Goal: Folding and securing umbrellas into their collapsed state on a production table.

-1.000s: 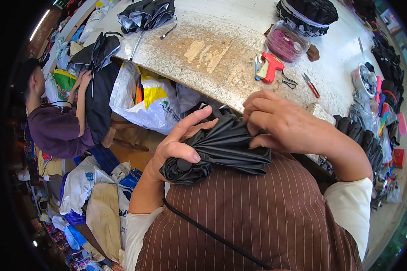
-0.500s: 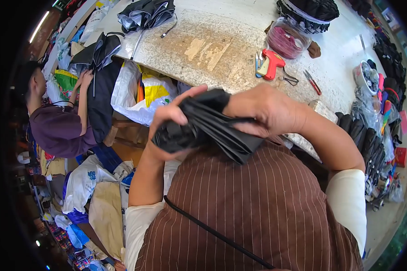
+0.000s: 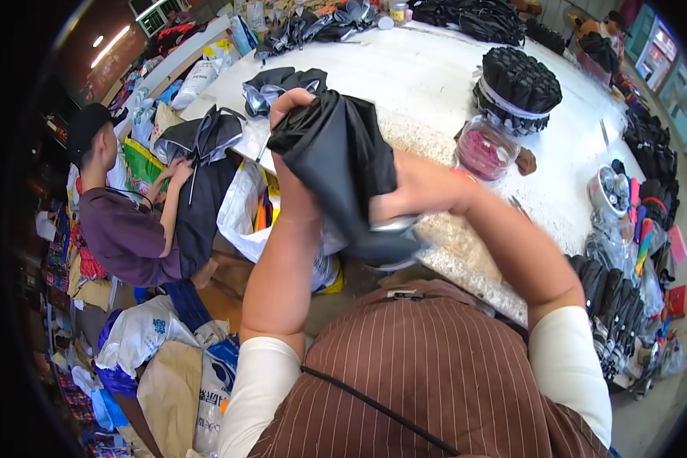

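Note:
A black folding umbrella (image 3: pixel 336 156), its cloth gathered in loose folds, is raised in front of me over the table's near edge. My left hand (image 3: pixel 288 107) grips it from the left and behind; a bent digit shows at its top while the cloth hides the rest. On the right side of the cloth, my right hand (image 3: pixel 420 183) is closed, with the thumb lying across the folds. The lower end of the umbrella is smeared by motion, with a pale silvery patch near it. Its handle cannot be made out.
Across the white worktable (image 3: pixel 412 72) stand a banded bundle of black umbrellas (image 3: pixel 515 88) and a clear tub (image 3: pixel 485 149) with pinkish contents. At left, a co-worker (image 3: pixel 130 221) handles a black-and-silver umbrella (image 3: pixel 198 141). A white sack (image 3: pixel 240 210) hangs by the near edge.
Both hands have lifted the umbrella up and away from my apron. Its cloth now hangs looser and wider. My view has tilted up, showing more of the far table.

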The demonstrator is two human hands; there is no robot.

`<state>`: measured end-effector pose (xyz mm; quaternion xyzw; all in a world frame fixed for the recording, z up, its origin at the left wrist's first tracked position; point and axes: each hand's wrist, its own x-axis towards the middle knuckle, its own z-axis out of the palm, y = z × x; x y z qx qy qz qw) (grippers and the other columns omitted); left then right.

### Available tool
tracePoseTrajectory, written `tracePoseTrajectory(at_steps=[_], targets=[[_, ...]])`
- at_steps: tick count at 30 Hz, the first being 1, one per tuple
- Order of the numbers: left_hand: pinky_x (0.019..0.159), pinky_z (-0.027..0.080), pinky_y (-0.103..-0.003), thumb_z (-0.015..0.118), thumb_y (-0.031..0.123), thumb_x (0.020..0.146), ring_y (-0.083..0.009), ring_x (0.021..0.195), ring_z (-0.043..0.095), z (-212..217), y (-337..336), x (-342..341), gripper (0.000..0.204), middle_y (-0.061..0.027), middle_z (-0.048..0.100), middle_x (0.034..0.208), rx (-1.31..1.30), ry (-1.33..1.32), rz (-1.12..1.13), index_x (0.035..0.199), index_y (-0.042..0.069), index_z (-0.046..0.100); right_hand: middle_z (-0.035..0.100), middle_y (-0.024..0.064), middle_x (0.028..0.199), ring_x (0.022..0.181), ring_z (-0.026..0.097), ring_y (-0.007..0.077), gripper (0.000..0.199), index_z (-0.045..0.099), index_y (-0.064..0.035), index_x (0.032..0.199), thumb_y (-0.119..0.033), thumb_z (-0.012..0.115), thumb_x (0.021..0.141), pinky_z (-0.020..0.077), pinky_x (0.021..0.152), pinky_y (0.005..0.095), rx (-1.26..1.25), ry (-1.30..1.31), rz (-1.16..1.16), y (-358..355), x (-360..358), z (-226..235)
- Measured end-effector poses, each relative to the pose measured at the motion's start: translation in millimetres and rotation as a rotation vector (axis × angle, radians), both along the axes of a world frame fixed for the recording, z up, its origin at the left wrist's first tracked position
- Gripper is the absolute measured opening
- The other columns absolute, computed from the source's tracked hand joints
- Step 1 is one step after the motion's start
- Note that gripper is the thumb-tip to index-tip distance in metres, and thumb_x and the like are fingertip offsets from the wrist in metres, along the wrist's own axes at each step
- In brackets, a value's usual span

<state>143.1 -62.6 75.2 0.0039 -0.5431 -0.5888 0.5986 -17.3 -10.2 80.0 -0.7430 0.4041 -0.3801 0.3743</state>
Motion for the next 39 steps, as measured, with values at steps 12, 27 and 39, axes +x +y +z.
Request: tracePoseTrajectory(at_steps=[12,27,39], targets=[[0.081,0.049,-0.033,0.061,0.0,0.071,-0.0261,0.092,0.06,6,31,-24,0.056,-0.0176,0.058,0.107,0.123,-0.148,-0.153,0.122,0.011,0.041,0.06,0.0092,0.106,0.095,0.055,0.015,0.041,0.052,0.0021,0.116,-0.02,0.059,0.082,0.0437,0.084,0.0257,0.36,-0.429,0.314,41,-30,-39],[0.076,0.046,-0.025,0.057,-0.006,0.078,-0.014,0.08,0.056,-30,40,1,0.039,-0.0096,0.059,0.1,0.302,-0.105,0.114,0.114,0.007,0.048,0.06,0.0085,0.097,0.083,0.054,0.0164,0.027,0.056,-0.0017,0.111,-0.008,0.052,0.086,0.0436,0.077,0.0272,-0.143,-0.19,-0.643,93,-44,-30],[0.079,0.044,-0.023,0.06,-0.003,0.079,-0.0129,0.083,0.054,-49,48,19,0.039,-0.0081,0.059,0.098,0.376,-0.144,0.195,0.115,0.005,0.048,0.059,0.0064,0.088,0.071,0.053,0.0149,0.022,0.059,-0.0029,0.097,-0.002,0.067,0.076,0.0424,0.061,0.024,0.035,0.013,-0.645,109,-46,-86]])
